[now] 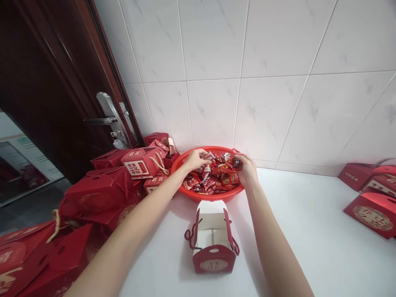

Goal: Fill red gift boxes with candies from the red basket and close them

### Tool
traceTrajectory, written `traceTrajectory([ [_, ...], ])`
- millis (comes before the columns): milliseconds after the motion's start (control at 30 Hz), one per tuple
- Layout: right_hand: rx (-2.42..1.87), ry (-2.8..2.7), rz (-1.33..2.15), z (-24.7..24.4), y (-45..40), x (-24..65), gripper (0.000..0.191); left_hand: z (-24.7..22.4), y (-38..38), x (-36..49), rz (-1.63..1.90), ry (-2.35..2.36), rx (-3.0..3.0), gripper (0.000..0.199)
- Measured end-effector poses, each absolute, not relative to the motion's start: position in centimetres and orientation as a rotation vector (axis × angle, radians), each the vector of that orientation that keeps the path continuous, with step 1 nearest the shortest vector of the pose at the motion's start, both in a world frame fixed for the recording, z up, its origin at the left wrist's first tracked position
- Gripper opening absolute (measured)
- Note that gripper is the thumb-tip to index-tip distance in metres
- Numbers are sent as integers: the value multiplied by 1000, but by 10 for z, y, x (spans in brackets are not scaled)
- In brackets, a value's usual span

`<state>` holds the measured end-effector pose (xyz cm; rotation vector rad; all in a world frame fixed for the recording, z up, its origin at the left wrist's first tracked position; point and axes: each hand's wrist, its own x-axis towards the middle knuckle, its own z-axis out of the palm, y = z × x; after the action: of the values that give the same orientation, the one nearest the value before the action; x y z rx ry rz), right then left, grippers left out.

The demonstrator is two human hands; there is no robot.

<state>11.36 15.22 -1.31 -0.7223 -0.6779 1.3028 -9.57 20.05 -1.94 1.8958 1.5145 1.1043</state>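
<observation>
We see the left grip over the sweets, at the left part of the red basket. Its thumb and fingers stand narrow, and we cannot tell whether a sweet is pinched between them. The right grip, at the right edge of the same basket, is closed on some wrapped sweets in red and dark wrappers. Between and below both grips, the loose sweets fill the basket.

Nearer to us than the two grips, and between our forearms, the open box stands upright on the white worktop. Its flaps are raised, we see its pale inside, and a dark red cord hangs at each side. To the left of the left grip we have a pile of closed red boxes, some with yellowish rope handles. Well apart to the right of the right grip lie more red boxes. Beyond both grips is the tiled wall.
</observation>
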Motion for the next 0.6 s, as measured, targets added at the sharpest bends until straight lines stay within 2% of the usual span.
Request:
traceTrajectory([
  [200,-719,-685,1309,-14,153,113,13,-19,196,-93,1012,1457,1897,36],
  [600,-739,-687,1321,-11,150,114,10,-13,190,-90,797,1420,1943,20],
])
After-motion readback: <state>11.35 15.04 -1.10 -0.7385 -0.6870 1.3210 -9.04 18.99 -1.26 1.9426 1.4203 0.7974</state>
